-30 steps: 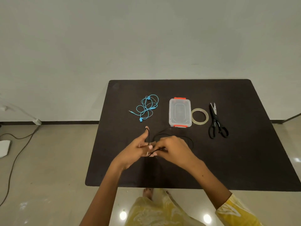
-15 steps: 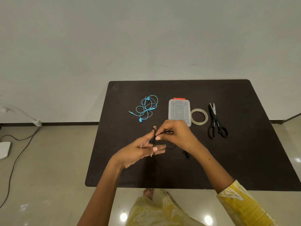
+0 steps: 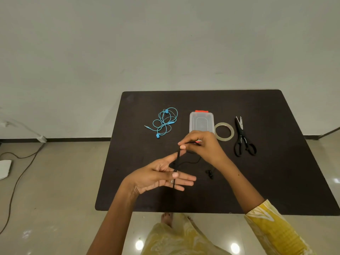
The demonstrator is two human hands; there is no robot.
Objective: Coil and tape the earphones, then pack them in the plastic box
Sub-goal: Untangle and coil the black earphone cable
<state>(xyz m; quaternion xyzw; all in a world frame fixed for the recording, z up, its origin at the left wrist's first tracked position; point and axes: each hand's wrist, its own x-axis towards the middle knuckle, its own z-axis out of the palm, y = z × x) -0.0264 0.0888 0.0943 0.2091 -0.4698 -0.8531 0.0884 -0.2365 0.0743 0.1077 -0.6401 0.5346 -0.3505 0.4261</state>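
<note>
Left hand (image 3: 161,176), nearest the body, is spread with fingers straight; the black earphones (image 3: 177,162) are looped around them, thumb pinning the cable. The cable's long axis runs up and away to the right hand (image 3: 200,146), which pinches the free length just beyond the left fingertips. Loose earbuds hang right of that grip. Beyond the right hand lies the plastic box (image 3: 201,122), lid on; tape roll (image 3: 224,133), scissors (image 3: 242,138) further right, blue earphones (image 3: 164,121) to its left. Judged: winding room adequate.
</note>
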